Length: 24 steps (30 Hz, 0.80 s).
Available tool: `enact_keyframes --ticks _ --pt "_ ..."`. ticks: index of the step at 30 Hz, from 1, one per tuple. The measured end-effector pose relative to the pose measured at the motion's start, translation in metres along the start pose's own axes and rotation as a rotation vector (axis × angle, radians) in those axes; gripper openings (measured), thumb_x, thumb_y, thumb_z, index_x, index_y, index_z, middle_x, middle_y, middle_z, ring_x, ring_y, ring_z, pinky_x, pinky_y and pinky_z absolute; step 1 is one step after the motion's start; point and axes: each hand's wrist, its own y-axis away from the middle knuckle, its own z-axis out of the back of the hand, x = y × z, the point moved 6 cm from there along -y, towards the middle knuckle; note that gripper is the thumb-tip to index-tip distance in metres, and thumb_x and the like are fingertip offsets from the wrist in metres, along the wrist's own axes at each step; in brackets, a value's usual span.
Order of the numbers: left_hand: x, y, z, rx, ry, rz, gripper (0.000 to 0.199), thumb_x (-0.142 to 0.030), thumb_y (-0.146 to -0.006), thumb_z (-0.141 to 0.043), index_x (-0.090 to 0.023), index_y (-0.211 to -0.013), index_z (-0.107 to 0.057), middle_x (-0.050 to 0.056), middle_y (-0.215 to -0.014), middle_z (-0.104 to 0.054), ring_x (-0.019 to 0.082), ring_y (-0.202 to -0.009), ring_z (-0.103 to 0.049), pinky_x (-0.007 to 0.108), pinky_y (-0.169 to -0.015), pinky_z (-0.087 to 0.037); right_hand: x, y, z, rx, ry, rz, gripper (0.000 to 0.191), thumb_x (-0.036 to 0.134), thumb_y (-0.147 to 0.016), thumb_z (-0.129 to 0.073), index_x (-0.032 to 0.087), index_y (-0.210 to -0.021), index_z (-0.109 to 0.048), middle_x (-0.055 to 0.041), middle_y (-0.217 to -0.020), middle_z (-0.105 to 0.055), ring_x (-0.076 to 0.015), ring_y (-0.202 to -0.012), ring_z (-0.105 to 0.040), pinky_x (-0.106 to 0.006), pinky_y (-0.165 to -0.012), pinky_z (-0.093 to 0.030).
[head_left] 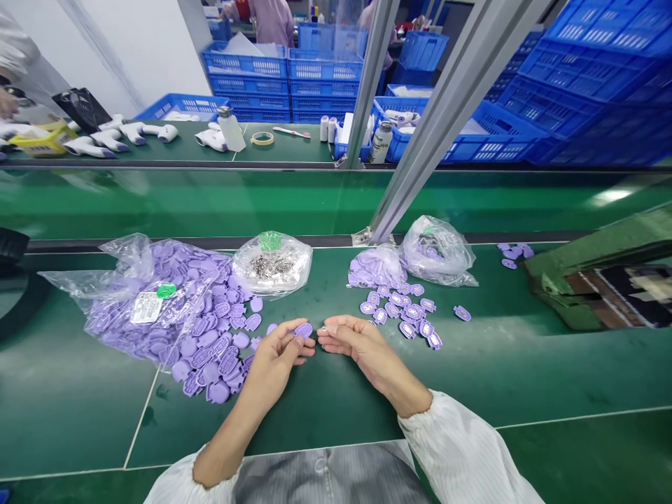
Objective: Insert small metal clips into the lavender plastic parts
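Observation:
Between the thumb and fingers of my left hand [278, 353] is a purple plastic piece [303, 330], oval with a raised outline. Close by on its right, my right hand [360, 346] pinches a tiny shiny metal part [324, 327], too small to name. The two hands are slightly apart over the green table. To the left lies a heap of similar purple pieces [220, 360], spilling from a clear plastic bag [126, 301]. Behind my hands sits a clear bag of small metal parts [273, 266]. Purple pieces with pale centres [409, 308] lie scattered to the right.
A clear bag [438, 252] lies at the back right, near a metal post [420, 133]. A green machine [598, 273] stands at the right. Beyond the divider are white bottles, a tape roll [262, 138] and blue crates [252, 77]. Other people work at the back.

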Motion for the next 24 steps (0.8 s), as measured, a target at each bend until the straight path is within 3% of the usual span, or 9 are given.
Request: enact_keyframes --ticks 6,13,18,24 --pt "0.001 -0.001 -0.001 0.008 -0.015 0.001 0.048 -0.044 -0.084 -0.058 -0.015 -0.122 -0.056 0.006 -0.090 -0.071 0.017 -0.082 -0.069 0.027 -0.074 -0.052 0.005 -0.004 -0.005 -0.013 0.131 0.034 0.041 0.040 -0.072 -0.074 0.011 -0.099 -0.063 -0.0104 -0.093 -0.072 -0.0156 -0.089 -0.070 -0.025 -0.082 -0.054" --pt "0.002 0.000 -0.002 0.025 -0.043 -0.018 0.041 -0.036 -0.088 -0.053 -0.016 -0.125 -0.056 0.005 -0.091 -0.071 0.015 -0.086 -0.068 0.026 -0.076 -0.052 -0.005 -0.011 -0.013 -0.010 0.259 -0.017 0.035 0.041 -0.070 -0.072 0.011 -0.086 -0.064 -0.0063 -0.075 -0.071 -0.0112 -0.061 -0.066 -0.021 -0.060 -0.051" --pt "0.005 -0.002 -0.003 0.054 -0.037 -0.034 0.041 -0.037 -0.088 -0.054 -0.016 -0.123 -0.058 0.004 -0.090 -0.071 0.015 -0.085 -0.067 0.026 -0.079 -0.053 -0.006 -0.011 -0.018 -0.033 0.349 -0.003 0.030 0.040 -0.073 -0.068 0.012 -0.083 -0.063 -0.0040 -0.070 -0.068 -0.0094 -0.058 -0.063 -0.016 -0.049 -0.044" --pt "0.007 -0.003 -0.003 0.067 -0.030 -0.039 0.044 -0.040 -0.087 -0.056 -0.015 -0.123 -0.058 0.004 -0.086 -0.070 0.016 -0.084 -0.066 0.027 -0.079 -0.053 -0.007 -0.011 -0.020 -0.049 0.398 0.013 0.029 0.041 -0.075 -0.065 0.013 -0.082 -0.062 -0.0039 -0.071 -0.068 -0.0093 -0.059 -0.061 -0.015 -0.046 -0.043"
